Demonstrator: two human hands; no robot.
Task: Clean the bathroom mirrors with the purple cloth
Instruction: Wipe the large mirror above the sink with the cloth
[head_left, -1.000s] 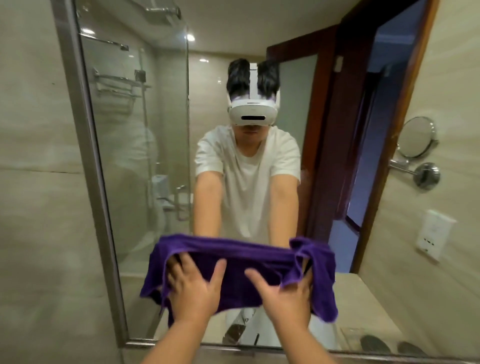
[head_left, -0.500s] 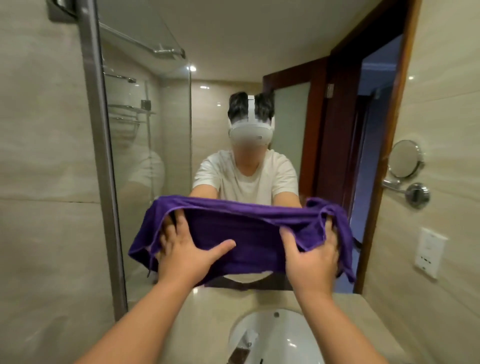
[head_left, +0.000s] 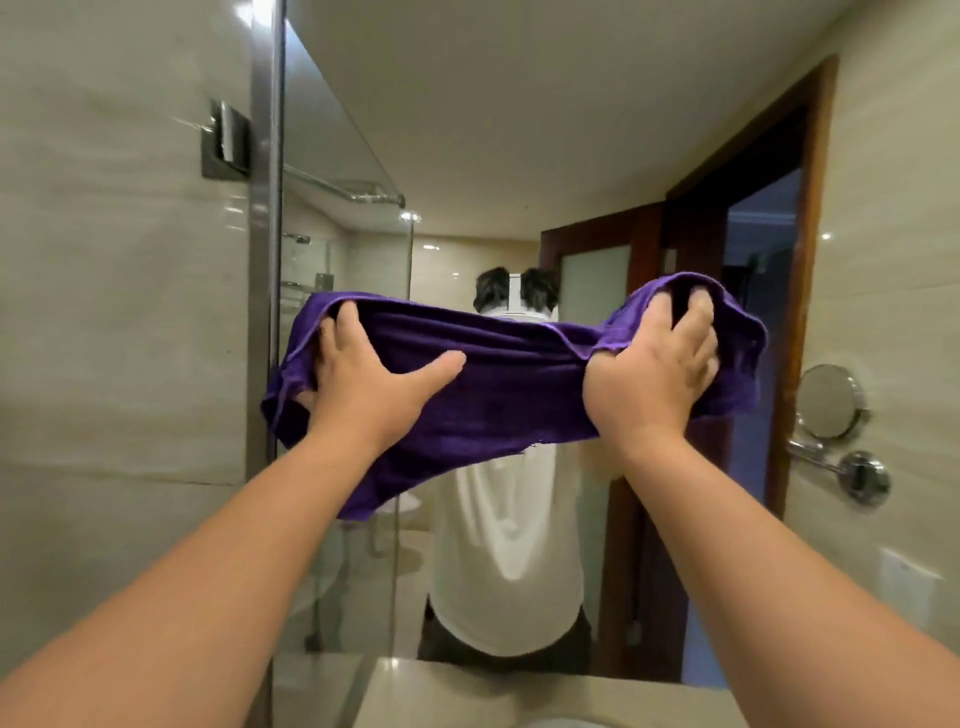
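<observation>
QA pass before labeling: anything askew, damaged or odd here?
Nothing broken or spilled. The purple cloth is bunched, not flat, between left hand and right hand on the wall mirror; its left end sags lower.

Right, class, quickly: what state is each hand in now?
Left hand: open, pressing on the purple towelling cloth.
Right hand: closed, gripping the cloth's bunched end.

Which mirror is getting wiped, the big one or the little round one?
The big wall mirror: the left hand and right hand hold the purple cloth against it. The little round mirror on the right wall has nothing touching it.
</observation>
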